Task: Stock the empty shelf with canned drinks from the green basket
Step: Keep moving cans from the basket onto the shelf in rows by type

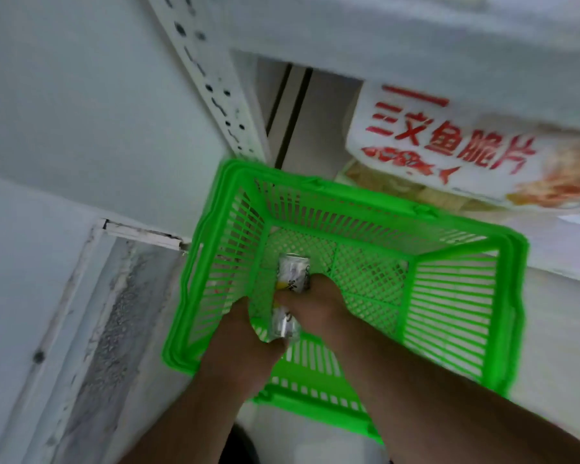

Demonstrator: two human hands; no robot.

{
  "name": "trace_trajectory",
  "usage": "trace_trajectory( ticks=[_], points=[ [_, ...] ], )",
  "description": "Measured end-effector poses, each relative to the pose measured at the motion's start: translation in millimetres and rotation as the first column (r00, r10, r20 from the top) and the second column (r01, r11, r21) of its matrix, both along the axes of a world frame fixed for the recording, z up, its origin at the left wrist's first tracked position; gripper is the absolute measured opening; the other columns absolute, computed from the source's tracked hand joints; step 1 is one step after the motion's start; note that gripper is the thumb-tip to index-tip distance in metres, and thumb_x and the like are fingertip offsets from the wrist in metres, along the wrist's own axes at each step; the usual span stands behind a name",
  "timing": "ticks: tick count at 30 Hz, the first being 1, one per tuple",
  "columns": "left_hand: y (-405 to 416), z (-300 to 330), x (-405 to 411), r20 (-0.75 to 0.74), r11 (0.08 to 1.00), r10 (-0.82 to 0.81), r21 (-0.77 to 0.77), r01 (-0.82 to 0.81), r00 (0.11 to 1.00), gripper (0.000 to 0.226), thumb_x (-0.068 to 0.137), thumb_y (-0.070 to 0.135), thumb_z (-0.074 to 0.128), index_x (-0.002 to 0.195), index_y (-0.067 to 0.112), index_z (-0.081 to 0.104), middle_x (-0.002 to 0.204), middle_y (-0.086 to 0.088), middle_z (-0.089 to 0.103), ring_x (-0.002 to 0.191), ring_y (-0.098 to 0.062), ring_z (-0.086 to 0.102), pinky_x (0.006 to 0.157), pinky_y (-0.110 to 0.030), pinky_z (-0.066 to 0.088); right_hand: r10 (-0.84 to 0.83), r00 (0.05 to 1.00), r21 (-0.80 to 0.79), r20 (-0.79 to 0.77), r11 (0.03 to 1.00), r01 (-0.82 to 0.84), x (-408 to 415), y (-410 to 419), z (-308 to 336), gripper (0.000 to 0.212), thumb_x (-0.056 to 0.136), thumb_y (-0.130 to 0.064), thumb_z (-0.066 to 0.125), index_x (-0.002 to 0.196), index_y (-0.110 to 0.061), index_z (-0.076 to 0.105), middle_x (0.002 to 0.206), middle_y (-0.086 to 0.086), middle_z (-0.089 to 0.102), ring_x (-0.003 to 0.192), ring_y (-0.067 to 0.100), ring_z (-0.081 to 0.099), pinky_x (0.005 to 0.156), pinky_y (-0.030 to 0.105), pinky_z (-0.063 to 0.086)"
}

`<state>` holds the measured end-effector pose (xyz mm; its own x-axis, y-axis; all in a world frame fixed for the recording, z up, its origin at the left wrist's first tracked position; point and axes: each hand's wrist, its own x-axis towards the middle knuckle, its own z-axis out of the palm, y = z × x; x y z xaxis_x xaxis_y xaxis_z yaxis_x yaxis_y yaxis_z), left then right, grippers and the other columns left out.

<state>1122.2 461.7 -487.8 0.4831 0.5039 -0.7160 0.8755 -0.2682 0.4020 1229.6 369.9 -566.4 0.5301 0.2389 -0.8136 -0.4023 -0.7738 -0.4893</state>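
1. Left hand inside the green basket, fingers curled round a silver drink can.
2. Right hand beside it, gripping a second can lying on the basket's mesh floor.
3. Basket on a pale floor, against a white perforated shelf upright.
4. Snack bag on the low shelf behind.

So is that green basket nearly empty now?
Nearly: only two cans, far can and near can, show on green basket's bare mesh.
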Motion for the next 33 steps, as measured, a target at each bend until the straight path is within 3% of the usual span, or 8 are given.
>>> trace_trajectory(
  ticks=[5, 8, 11, 14, 18, 24, 27, 33],
  points=[
    [-40.5, 100.3, 4.5, 0.058, 0.994, 0.055, -0.095, -0.049, 0.997, 0.109, 0.051, 0.054, 0.078, 0.146, 0.018, 0.042, 0.138, -0.004, 0.057, 0.128, -0.019, 0.053, 0.108, -0.036, 0.043, -0.09, 0.996, 0.076, 0.002, 0.993, 0.089, 16.3, -54.8, 125.1, 0.03, 0.06, -0.037, 0.078, 0.08, -0.014, 0.073, 0.064, -0.004, 0.069, 0.056, 0.006, 0.061, 0.056, 0.023, 0.044],
    [-60.7, 178.0, 16.1, 0.107, 0.994, 0.006, -0.11, 0.006, 0.994, 0.102, 0.063, 0.039, 0.086, 0.15, 0.018, 0.037, 0.142, -0.003, 0.053, 0.129, -0.017, 0.051, 0.109, -0.032, 0.04, -0.133, 0.99, 0.113, 0.045, 0.986, 0.127, 24.9, -79.7, 208.2, 0.044, 0.05, -0.045, 0.073, 0.082, -0.016, 0.069, 0.067, -0.006, 0.069, 0.061, 0.01, 0.062, 0.061, 0.031, 0.05],
    [-70.2, 255.9, 25.1, 0.209, 0.99, -0.069, -0.103, 0.092, 0.975, 0.082, 0.067, 0.037, 0.085, 0.138, 0.023, 0.049, 0.127, 0.007, 0.062, 0.115, -0.008, 0.059, 0.103, -0.03, 0.044, -0.153, 0.98, 0.131, 0.126, 0.982, 0.136, 33.1, -100.2, 295.0, 0.05, 0.052, -0.046, 0.077, 0.093, -0.018, 0.07, 0.082, -0.003, 0.076, 0.074, 0.014, 0.071, 0.069, 0.033, 0.056],
    [-79.6, 335.9, 25.0, 0.229, 0.984, -0.112, -0.111, 0.14, 0.967, 0.097, 0.059, 0.057, 0.077, 0.144, 0.026, 0.042, 0.128, 0.008, 0.061, 0.113, -0.01, 0.06, 0.098, -0.03, 0.048, -0.182, 0.965, 0.15, 0.19, 0.977, 0.155, 34.0, -118.1, 387.8, 0.047, 0.058, -0.043, 0.082, 0.097, -0.019, 0.069, 0.086, -0.005, 0.076, 0.075, 0.011, 0.069, 0.068, 0.031, 0.055],
    [-94.4, 446.5, 13.7, 0.32, 0.975, -0.137, -0.126, 0.185, 0.937, 0.096, 0.072, 0.044, 0.083, 0.151, 0.027, 0.032, 0.135, 0.013, 0.052, 0.119, -0.003, 0.05, 0.093, -0.019, 0.039, -0.215, 0.938, 0.191, 0.27, 0.967, 0.167, 19.0, -142.4, 505.4, 0.056, 0.049, -0.051, 0.077, 0.097, -0.024, 0.069, 0.088, -0.009, 0.078, 0.084, 0.011, 0.075, 0.081, 0.039, 0.062],
    [-119.8, 589.7, -19.5, 0.441, 0.923, -0.31, -0.072, 0.378, 0.842, 0.109, 0.068, 0.054, 0.082, 0.156, 0.031, 0.02, 0.153, 0.009, 0.039, 0.136, -0.004, 0.039, 0.099, -0.018, 0.035, -0.286, 0.871, 0.271, 0.4, 0.945, 0.186, -26.1, -180.1, 672.7, 0.035, 0.069, -0.032, 0.084, 0.098, -0.026, 0.066, 0.093, -0.009, 0.075, 0.087, 0.007, 0.072, 0.08, 0.032, 0.059],
    [-132.4, 639.9, -29.0, 0.515, 0.903, -0.362, -0.014, 0.43, 0.777, 0.11, 0.065, 0.055, 0.083, 0.155, 0.031, 0.025, 0.151, 0.007, 0.043, 0.136, -0.006, 0.04, 0.109, -0.024, 0.035, -0.347, 0.815, 0.304, 0.464, 0.927, 0.221, -50.7, -200.1, 733.8, 0.035, 0.069, -0.033, 0.084, 0.098, -0.026, 0.065, 0.093, -0.009, 0.074, 0.089, 0.009, 0.071, 0.08, 0.033, 0.059],
    [-163.0, 702.7, -30.7, 0.593, 0.835, -0.467, 0.054, 0.547, 0.655, 0.111, 0.067, 0.053, 0.084, 0.156, 0.031, 0.02, 0.155, 0.007, 0.037, 0.14, -0.008, 0.036, 0.112, -0.027, 0.034, -0.456, 0.697, 0.356, 0.553, 0.886, 0.297, -82.2, -246.3, 806.5, 0.039, 0.062, -0.04, 0.081, 0.097, -0.03, 0.067, 0.09, -0.013, 0.074, 0.083, 0.002, 0.07, 0.081, 0.035, 0.061]
  ],
)
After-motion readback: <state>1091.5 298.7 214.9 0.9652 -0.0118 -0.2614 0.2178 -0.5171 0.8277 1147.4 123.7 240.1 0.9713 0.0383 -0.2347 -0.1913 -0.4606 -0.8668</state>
